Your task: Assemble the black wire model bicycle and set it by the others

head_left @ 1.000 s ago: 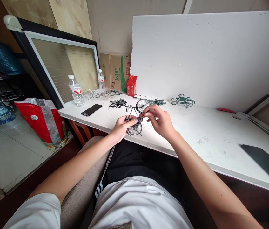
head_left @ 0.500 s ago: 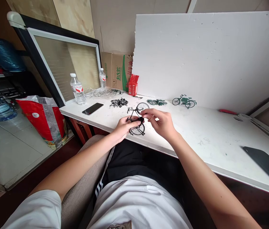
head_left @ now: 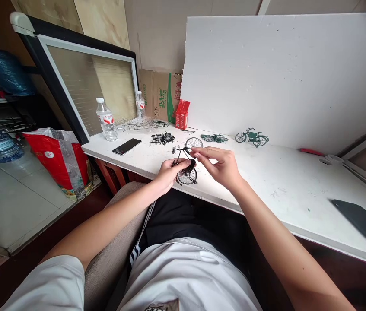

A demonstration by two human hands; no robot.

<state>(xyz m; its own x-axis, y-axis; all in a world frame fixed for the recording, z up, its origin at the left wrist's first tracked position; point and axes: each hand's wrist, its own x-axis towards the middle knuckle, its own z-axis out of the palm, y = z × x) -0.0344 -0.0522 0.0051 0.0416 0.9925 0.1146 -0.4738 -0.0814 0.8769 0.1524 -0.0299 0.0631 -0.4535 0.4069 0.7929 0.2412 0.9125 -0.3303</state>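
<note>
A black model bicycle [head_left: 187, 177] is held over the front edge of the white table, one spoked wheel toward me and the other farther away. My left hand [head_left: 167, 175] is closed around its middle, thumb on the frame near the close wheel. On the other side, my right hand [head_left: 221, 165] has thumb and index finger pinched together beside the frame. Whatever lies between those fingertips is too small to make out. Beyond the hands lie a tangle of black model parts [head_left: 162, 138] and a green model bicycle [head_left: 214, 138] on its side.
Another green model bicycle [head_left: 252, 137] stands upright by the white board [head_left: 267, 69]. Leftward are a phone [head_left: 127, 146], two water bottles, wire-like frames and a red box [head_left: 182, 114]. A dark flat object [head_left: 362, 224] and a red-handled tool [head_left: 311, 151] lie to the right.
My right fingers have shifted slightly along the frame and look straighter. The left hand keeps its hold on the model bicycle, and the view has tilted a little.
</note>
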